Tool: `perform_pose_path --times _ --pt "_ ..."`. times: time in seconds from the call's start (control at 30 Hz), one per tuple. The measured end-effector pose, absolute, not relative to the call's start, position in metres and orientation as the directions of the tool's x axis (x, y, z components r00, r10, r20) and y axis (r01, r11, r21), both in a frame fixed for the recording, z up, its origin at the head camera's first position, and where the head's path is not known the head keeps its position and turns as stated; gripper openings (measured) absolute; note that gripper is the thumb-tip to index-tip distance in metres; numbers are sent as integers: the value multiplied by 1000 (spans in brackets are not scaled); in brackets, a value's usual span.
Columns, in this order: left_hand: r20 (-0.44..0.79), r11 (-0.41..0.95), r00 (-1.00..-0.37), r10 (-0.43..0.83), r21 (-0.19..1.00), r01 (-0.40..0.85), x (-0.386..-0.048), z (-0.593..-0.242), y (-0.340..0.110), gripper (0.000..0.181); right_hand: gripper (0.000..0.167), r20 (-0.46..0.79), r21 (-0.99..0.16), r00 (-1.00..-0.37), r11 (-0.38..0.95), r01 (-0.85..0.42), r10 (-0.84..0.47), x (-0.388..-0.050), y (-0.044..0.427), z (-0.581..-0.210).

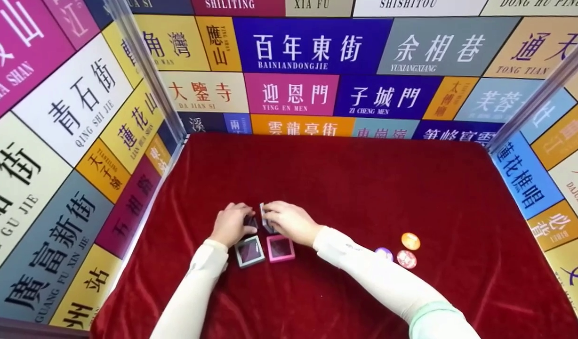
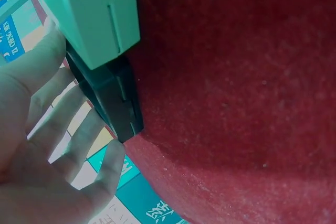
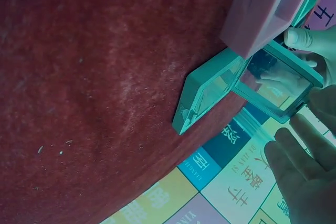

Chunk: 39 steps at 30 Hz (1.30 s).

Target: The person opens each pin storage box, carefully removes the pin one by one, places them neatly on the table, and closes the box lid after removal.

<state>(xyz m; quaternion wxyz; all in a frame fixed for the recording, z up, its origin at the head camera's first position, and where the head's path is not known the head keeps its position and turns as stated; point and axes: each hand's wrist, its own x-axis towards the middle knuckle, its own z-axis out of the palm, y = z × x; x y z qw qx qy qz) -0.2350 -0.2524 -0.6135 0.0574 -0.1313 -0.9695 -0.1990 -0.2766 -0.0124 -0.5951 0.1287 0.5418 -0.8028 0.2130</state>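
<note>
Four small square cases stand close together on the red cloth. My left hand curves around a black case, its thumb on the near side and its fingers on the far side. A mint-green case is just nearer to me. My right hand holds the raised lid of a teal case, thumb at one edge and a fingertip by the corner. Clear film fills the lid, and the case stands open on its hinge. Nearer to me is a pink case, shut and untouched.
Three round discs lie right of my right forearm: an orange one, a red-and-white one and a purple one, partly behind the sleeve. Panels of coloured street-name signs wall the red cloth at the back and both sides.
</note>
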Motion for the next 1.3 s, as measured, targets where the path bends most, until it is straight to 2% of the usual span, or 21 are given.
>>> perform_pose_path --times 0.17,0.37,0.57,0.73,1.03,1.3 --pt "164 883 -955 249 367 293 -236 -615 -252 48 23 412 -178 -402 360 -916 -818 -276 -10 -594" --pt "160 887 -952 259 351 300 -235 -616 -253 46 31 378 -167 -409 373 -912 -831 -275 -7 -594" --pt "167 877 -947 273 361 317 -237 -615 -253 48 25 402 -154 -437 411 -899 -805 -278 5 -597" --pt "155 879 -951 268 364 307 -237 -615 -254 49 28 408 -146 -454 434 -889 -792 -281 15 -603" --pt "159 881 -954 255 368 297 -236 -613 -254 49 19 400 -146 -525 513 -846 -751 -280 26 -613" --pt "132 884 -960 249 374 280 -235 -613 -255 50 18 352 -143 -577 567 -811 -737 -277 31 -625"
